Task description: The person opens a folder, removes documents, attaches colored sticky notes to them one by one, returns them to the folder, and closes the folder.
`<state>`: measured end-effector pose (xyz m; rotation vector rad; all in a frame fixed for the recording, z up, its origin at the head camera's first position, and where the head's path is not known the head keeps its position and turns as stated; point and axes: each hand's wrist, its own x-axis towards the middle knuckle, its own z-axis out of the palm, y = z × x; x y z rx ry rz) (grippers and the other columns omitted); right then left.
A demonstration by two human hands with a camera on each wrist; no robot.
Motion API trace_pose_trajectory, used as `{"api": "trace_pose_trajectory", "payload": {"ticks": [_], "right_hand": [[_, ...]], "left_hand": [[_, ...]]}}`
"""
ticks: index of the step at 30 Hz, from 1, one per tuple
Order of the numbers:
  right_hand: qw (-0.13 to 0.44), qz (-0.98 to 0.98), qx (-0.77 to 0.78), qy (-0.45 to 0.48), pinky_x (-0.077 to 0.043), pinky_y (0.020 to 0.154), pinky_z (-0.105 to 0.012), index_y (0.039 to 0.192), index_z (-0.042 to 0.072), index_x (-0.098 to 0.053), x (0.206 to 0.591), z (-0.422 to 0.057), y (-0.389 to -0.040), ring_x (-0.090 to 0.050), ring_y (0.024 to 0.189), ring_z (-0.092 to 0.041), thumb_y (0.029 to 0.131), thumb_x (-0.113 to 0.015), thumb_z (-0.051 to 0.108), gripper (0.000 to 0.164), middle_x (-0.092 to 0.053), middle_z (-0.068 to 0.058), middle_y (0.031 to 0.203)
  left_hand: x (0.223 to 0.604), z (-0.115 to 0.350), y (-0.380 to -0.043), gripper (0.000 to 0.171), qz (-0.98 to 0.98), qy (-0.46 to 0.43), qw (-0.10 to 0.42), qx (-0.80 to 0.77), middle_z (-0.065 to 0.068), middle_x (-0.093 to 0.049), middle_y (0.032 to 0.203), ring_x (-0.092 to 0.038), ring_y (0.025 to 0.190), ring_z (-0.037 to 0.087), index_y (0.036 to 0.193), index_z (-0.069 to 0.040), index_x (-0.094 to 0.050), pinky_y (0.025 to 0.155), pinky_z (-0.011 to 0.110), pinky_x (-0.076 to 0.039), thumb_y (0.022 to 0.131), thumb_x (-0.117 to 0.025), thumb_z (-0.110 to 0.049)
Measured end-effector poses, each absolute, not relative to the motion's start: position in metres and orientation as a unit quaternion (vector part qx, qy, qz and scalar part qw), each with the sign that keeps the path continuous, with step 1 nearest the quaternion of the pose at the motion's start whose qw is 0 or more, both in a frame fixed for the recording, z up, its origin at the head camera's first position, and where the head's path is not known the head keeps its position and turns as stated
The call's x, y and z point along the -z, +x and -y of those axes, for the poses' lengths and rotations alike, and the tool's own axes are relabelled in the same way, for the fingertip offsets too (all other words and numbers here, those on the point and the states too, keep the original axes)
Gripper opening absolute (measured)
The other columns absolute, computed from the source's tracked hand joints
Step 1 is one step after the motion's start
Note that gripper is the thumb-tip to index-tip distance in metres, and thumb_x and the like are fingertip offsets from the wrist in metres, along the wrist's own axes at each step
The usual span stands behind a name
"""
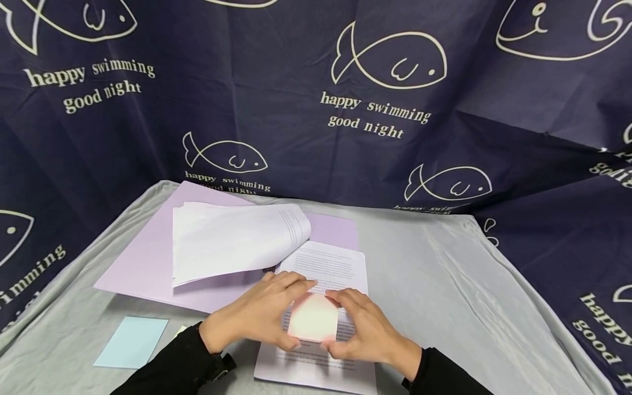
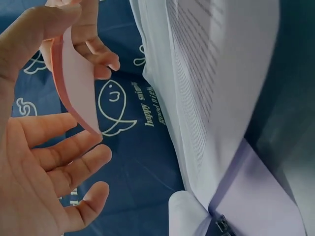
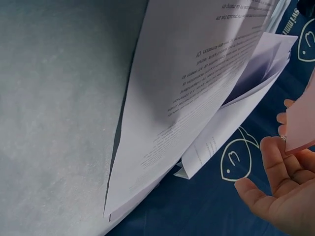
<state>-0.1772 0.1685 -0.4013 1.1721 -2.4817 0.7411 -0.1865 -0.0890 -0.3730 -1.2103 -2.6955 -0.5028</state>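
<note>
Two hands, the left hand (image 1: 264,310) at 9 o'clock and the right hand (image 1: 367,329) at 3, pinch a pink pad (image 1: 313,318) above printed sheets (image 1: 326,266). Nearly square, the pad is bowed, its side edges running roughly 12 to 6 o'clock. Edges of a lilac folder (image 1: 143,258) reach toward 10 o'clock; the grey worktop (image 1: 444,285) extends from 1 to 4 o'clock.

I saw the thin pink square pad (image 1: 313,322) between the person's left hand (image 1: 259,312) and right hand (image 1: 367,333), over the white printed paper sheet (image 1: 328,264) on the right part of the open lilac folder (image 1: 140,255). Turned-back white paper sheets (image 1: 229,238) lay across its left. Before that, the light-blue rectangular paper (image 1: 131,343) lay on grey cloth (image 1: 429,291); navy fabric (image 1: 291,82) hung behind.
</note>
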Motion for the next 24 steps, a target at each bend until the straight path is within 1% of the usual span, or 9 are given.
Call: {"api": "trace_pose_trajectory", "payload": {"ticks": [4, 7, 12, 15, 21, 24], "right_hand": [[0.155, 0.859, -0.265, 0.41, -0.057, 0.085, -0.032, 0.128, 0.001, -0.062, 0.401, -0.171, -0.177, -0.064, 0.1, -0.013, 0.069, -0.085, 0.036, 0.072, -0.07, -0.002, 0.112], [0.145, 0.862, -0.259, 0.411, -0.058, 0.086, -0.032, 0.13, 0.003, -0.06, 0.401, -0.171, -0.176, -0.063, 0.102, -0.014, 0.07, -0.085, 0.037, 0.074, -0.068, -0.002, 0.115], [0.104, 0.884, -0.237, 0.389, -0.056, 0.083, -0.033, 0.135, 0.007, -0.055, 0.398, -0.168, -0.172, -0.062, 0.1, -0.015, 0.072, -0.087, 0.044, 0.079, -0.062, -0.002, 0.116], [0.078, 0.896, -0.233, 0.369, -0.054, 0.081, -0.033, 0.134, 0.009, -0.055, 0.395, -0.166, -0.169, -0.062, 0.098, -0.015, 0.075, -0.085, 0.047, 0.077, -0.06, -0.003, 0.117], [0.032, 0.9, -0.263, 0.345, -0.055, 0.082, -0.033, 0.132, 0.009, -0.057, 0.392, -0.165, -0.167, -0.062, 0.098, -0.015, 0.076, -0.086, 0.042, 0.071, -0.06, -0.003, 0.117], [0.008, 0.895, -0.292, 0.338, -0.054, 0.082, -0.031, 0.131, 0.008, -0.059, 0.39, -0.165, -0.167, -0.061, 0.098, -0.013, 0.077, -0.085, 0.038, 0.066, -0.061, -0.003, 0.116]], "left_hand": [[0.376, 0.093, -0.186, 0.096, 0.9, -0.391, 0.059, 0.181, 0.002, -0.067, 0.127, -0.061, 0.115, 0.017, 0.142, -0.009, -0.056, 0.091, 0.038, -0.044, 0.062, -0.09, -0.048], [0.379, 0.095, -0.186, 0.095, 0.898, -0.394, 0.067, 0.187, 0.001, -0.068, 0.123, -0.062, 0.112, 0.016, 0.142, -0.009, -0.055, 0.089, 0.037, -0.043, 0.064, -0.089, -0.049], [0.382, 0.091, -0.186, 0.097, 0.894, -0.397, 0.094, 0.184, 0.003, -0.069, 0.12, -0.063, 0.11, 0.016, 0.142, -0.008, -0.055, 0.089, 0.038, -0.044, 0.061, -0.091, -0.049], [0.383, 0.088, -0.185, 0.098, 0.895, -0.395, 0.1, 0.182, 0.003, -0.069, 0.12, -0.063, 0.11, 0.016, 0.141, -0.007, -0.055, 0.09, 0.039, -0.045, 0.06, -0.092, -0.048], [0.386, 0.086, -0.184, 0.1, 0.893, -0.4, 0.118, 0.171, 0.001, -0.068, 0.117, -0.062, 0.106, 0.014, 0.14, -0.007, -0.055, 0.087, 0.033, -0.043, 0.057, -0.093, -0.048], [0.388, 0.085, -0.184, 0.101, 0.891, -0.402, 0.127, 0.169, 0.0, -0.068, 0.117, -0.062, 0.106, 0.013, 0.14, -0.007, -0.055, 0.085, 0.031, -0.042, 0.055, -0.094, -0.047]]}}
